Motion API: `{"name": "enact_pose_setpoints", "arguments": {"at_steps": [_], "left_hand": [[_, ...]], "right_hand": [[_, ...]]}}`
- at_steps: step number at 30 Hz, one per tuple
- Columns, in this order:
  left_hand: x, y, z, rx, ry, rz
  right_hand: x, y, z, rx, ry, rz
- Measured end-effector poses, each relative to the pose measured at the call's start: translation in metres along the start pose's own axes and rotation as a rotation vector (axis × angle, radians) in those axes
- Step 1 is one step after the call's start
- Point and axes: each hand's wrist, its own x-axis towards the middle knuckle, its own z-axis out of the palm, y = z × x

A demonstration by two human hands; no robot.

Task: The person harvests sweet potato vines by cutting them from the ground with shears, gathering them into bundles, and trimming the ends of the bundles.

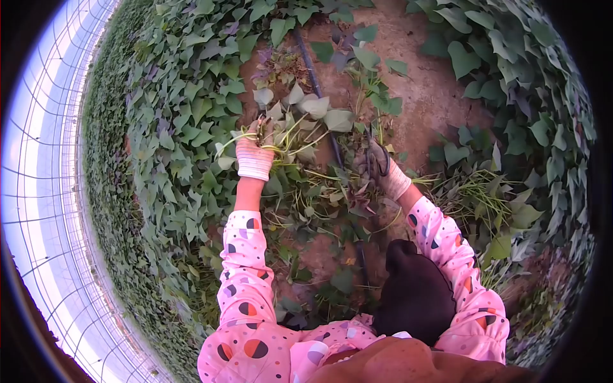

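My left hand (255,152), in a pale glove with a striped cuff, is closed round a bunch of cut leafy stems (297,137), whose pale leaf undersides face up and to the right. On the right, my right hand (381,167), in a darkened glove, is closed on the dark handles of scissors (384,159). The blades point up among the vine leaves and are partly hidden. Low green vines (319,191) lie between the two hands.
A black hose (311,70) runs lengthwise over brown soil (415,105). Dense leafy vines (191,96) stand on the left and more at the right. A pile of stems (476,198) lies right of my right hand. My dark-covered knee (415,293) is below.
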Motion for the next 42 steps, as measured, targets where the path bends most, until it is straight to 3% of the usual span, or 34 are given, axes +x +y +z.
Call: {"name": "enact_pose_setpoints", "arguments": {"at_steps": [1, 3, 5, 7, 9, 11, 13, 15, 16, 19, 22, 23, 25, 26, 29, 35, 37, 39, 41, 42], "left_hand": [[0.006, -0.031, 0.006, 0.073, 0.087, 0.022], [0.019, 0.012, -0.015, 0.519, -0.055, 0.043], [0.031, 0.028, -0.004, 0.622, -0.176, 0.189], [0.045, 0.04, 0.027, 0.763, -0.365, 0.294], [0.058, 0.055, 0.062, 0.725, -0.532, 0.396], [0.069, 0.049, 0.12, 0.71, -0.654, 0.653], [0.072, 0.072, 0.156, 0.632, -0.629, 0.928], [0.078, 0.067, 0.209, 0.849, -0.863, 0.87], [0.081, 0.065, 0.216, 0.779, -0.835, 0.956], [0.088, 0.054, 0.215, 0.919, -0.844, 0.917], [0.091, 0.039, 0.201, 0.948, -0.784, 0.866], [0.09, 0.034, 0.197, 0.963, -0.78, 0.853], [0.091, 0.017, 0.204, 0.949, -0.753, 0.8], [0.093, 0.01, 0.206, 0.937, -0.716, 0.753], [0.096, 0.022, 0.193, 0.831, -0.71, 0.605], [0.097, 0.048, 0.171, 0.899, -0.892, 0.518], [0.09, 0.05, 0.163, 0.839, -0.85, 0.523], [0.08, 0.052, 0.154, 0.899, -0.805, 0.503], [0.073, 0.052, 0.141, 0.882, -0.687, 0.392], [0.073, 0.064, 0.114, 0.908, -0.728, 0.302]], "right_hand": [[0.011, 0.007, -0.012, 0.009, -0.073, 0.076], [0.015, 0.003, -0.017, 0.039, -0.102, 0.143], [0.026, 0.006, -0.03, 0.21, -0.332, 0.165], [0.041, 0.006, -0.04, 0.229, -0.349, 0.187], [0.046, 0.0, -0.04, 0.244, -0.367, 0.207], [0.045, -0.013, -0.032, 0.342, -0.312, 0.17], [0.05, -0.015, -0.039, 0.367, -0.375, 0.174], [0.056, -0.012, -0.044, 0.389, -0.438, 0.177], [0.058, -0.007, -0.042, 0.351, -0.388, 0.152], [0.046, -0.011, -0.032, 0.318, -0.308, 0.146], [0.048, -0.014, -0.03, -0.276, 0.017, 0.114], [0.056, -0.017, -0.035, -0.273, 0.016, 0.12], [0.042, -0.046, -0.02, -1.599, 0.274, -0.086], [0.025, -0.066, 0.003, -1.74, 0.283, 0.038], [0.037, -0.074, -0.002, -1.981, 0.193, -0.002], [0.053, -0.079, 0.011, -2.049, 0.255, -0.118], [0.033, -0.097, 0.038, -2.21, 0.096, -0.044], [0.037, -0.092, 0.025, -2.136, 0.102, -0.063], [0.031, -0.09, 0.012, -2.047, 0.219, -0.076], [0.029, -0.082, 0.001, -1.97, 0.262, -0.111]]}}
